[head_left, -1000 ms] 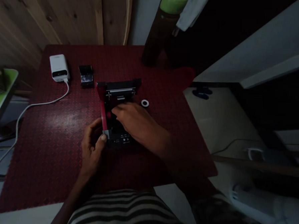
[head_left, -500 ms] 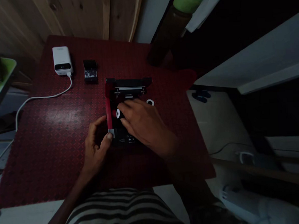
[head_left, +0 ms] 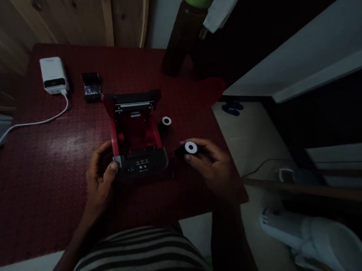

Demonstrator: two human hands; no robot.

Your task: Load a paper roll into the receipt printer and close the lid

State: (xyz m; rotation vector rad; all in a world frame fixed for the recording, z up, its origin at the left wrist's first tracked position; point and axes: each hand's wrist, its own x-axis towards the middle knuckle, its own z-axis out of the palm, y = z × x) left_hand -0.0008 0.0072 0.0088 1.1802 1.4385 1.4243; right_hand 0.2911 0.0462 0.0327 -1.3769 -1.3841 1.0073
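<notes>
A red and black device (head_left: 144, 159) stands on the table with its lid raised, and its red inner bay shows no roll. My left hand (head_left: 101, 172) grips the device's front left corner, thumb on top. Right of the device, my right hand (head_left: 211, 158) holds a black roll (head_left: 191, 147) with a white ringed end between thumb and fingers. A second black roll (head_left: 166, 121) with a white end lies close to the device's right side. Behind the device's left corner lies a small black object (head_left: 92, 86), partly shiny.
On the dark red patterned table (head_left: 57, 158), a white power bank (head_left: 53, 74) trails a white cable (head_left: 31, 124) off the left edge. A tall dark bottle (head_left: 183, 34) with a green top stands at the back. Dark slippers (head_left: 232, 108) lie on the floor.
My right hand has come out of the device and moved right with the roll. My left hand keeps its hold on the corner. The whole view has shifted, so the table sits further left.
</notes>
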